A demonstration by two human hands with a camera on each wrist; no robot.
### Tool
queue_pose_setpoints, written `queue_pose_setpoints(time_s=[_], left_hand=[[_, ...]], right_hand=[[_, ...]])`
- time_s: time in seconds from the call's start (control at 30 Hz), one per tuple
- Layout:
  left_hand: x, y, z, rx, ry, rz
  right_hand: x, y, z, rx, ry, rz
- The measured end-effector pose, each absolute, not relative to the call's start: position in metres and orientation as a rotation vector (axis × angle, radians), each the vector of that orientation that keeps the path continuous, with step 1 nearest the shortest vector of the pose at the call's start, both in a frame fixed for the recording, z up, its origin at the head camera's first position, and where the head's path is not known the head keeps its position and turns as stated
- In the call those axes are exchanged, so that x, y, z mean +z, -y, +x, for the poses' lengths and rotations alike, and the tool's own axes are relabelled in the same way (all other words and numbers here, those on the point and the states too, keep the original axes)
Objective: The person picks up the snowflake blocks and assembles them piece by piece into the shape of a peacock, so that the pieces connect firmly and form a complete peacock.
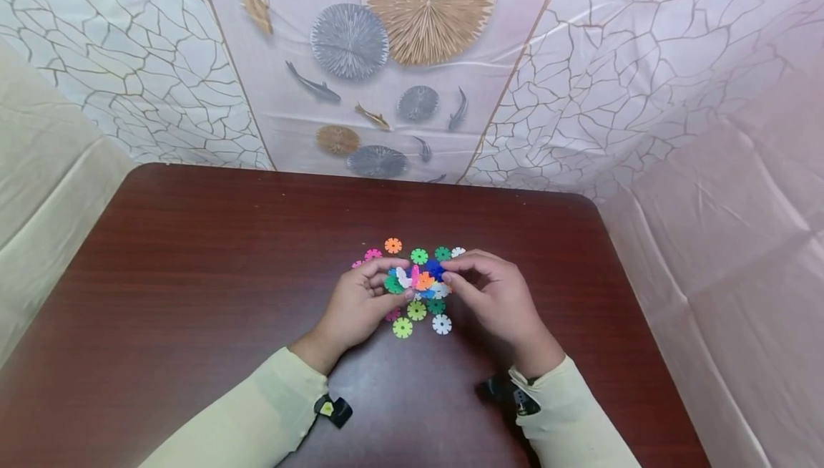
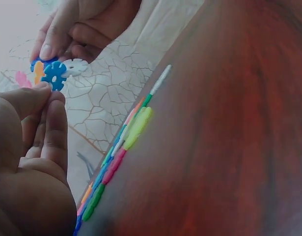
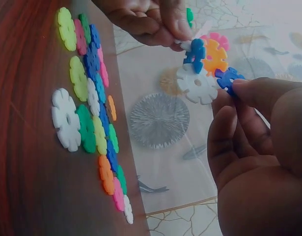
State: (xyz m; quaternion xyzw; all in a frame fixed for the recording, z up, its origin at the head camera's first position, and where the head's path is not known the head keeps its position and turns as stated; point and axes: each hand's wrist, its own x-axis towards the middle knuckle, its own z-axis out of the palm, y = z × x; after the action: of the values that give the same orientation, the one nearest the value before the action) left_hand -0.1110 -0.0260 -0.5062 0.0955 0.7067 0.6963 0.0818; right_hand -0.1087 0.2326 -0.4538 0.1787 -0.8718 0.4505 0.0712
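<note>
Both hands hold a cluster of joined, notched plastic discs above the table, between them in the head view. My left hand [image 1: 357,303] pinches the cluster's left side between thumb and fingers. On the other side my right hand [image 1: 498,300] pinches a dark blue disc [image 3: 229,81] by its edge. An orange disc [image 3: 214,56], a white disc [image 3: 196,83], a lighter blue disc [image 2: 54,75] and a pink disc [image 2: 23,79] also show in the cluster. Fingers cover part of its left end.
Loose discs in several colours lie flat on the dark wooden table [image 1: 212,296], below and around the hands. Among them are an orange disc [image 1: 393,245], a yellow-green disc [image 1: 402,328] and a white disc [image 1: 441,324]. A patterned sheet [image 1: 270,96] hangs behind the table.
</note>
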Motion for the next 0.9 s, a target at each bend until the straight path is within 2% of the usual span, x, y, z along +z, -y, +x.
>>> queue_pose_setpoints(time_s=[0.9], left_hand=[[-0.505,0.03,-0.111,2.145,-1.985,0.371]], right_hand=[[-0.465,-0.227,-0.107,1.455,2.482,0.622]])
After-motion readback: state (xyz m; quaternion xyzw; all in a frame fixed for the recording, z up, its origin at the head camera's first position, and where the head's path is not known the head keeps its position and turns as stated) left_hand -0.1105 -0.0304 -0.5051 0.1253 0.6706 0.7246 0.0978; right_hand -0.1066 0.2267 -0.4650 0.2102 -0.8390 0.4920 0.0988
